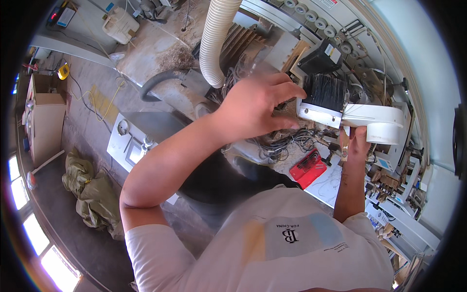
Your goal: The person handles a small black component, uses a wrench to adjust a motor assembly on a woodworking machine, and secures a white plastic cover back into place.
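Note:
A white dust hood (318, 115) with a skirt of black brush bristles (325, 92) and a short round white outlet (384, 134) is level with my hands. My left hand (258, 102), partly blurred, is at its left end. The thumb and fingers there are apart, and a fingertip lies at or just touching the hood's edge. From below, my right hand (359, 141) grips the hood near the outlet; most of its fingers are hidden behind the white body. A black box-shaped unit (321, 57) is just beyond the bristles.
A ribbed white hose (216, 41) hangs beside my left hand. Tangled cables (287, 143) lie under the hood, with a red tool case (308, 168) nearby. Machine rollers (311, 16) line the far side. Olive sacks (90, 190) and a carton (48, 117) stand on the left floor.

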Tool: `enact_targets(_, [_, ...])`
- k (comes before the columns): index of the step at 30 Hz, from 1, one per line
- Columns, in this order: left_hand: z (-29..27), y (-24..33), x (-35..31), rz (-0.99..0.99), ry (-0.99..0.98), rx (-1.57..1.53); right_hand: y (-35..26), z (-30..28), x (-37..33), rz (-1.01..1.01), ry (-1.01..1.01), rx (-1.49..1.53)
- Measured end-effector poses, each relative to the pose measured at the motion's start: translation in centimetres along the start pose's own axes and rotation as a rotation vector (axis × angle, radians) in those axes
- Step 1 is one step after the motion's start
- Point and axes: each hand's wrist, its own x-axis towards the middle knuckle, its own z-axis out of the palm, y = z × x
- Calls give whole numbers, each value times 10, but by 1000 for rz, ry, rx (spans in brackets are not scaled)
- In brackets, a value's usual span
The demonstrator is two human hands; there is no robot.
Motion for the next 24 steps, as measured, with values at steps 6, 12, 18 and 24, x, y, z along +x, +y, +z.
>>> enact_targets(6, [24,15,10,6,159,-8,5,-10,-3,-13,-25,13])
enact_targets(12, [34,14,14,-62,126,-124,24,-33,-10,41,109,57])
enact_targets(18, [34,0,10,-49,87,-291,3,-24,-7,44,-207,202])
enact_targets(24, [26,2,16,-226,-7,-625,-30,11,3,-131,-408,293])
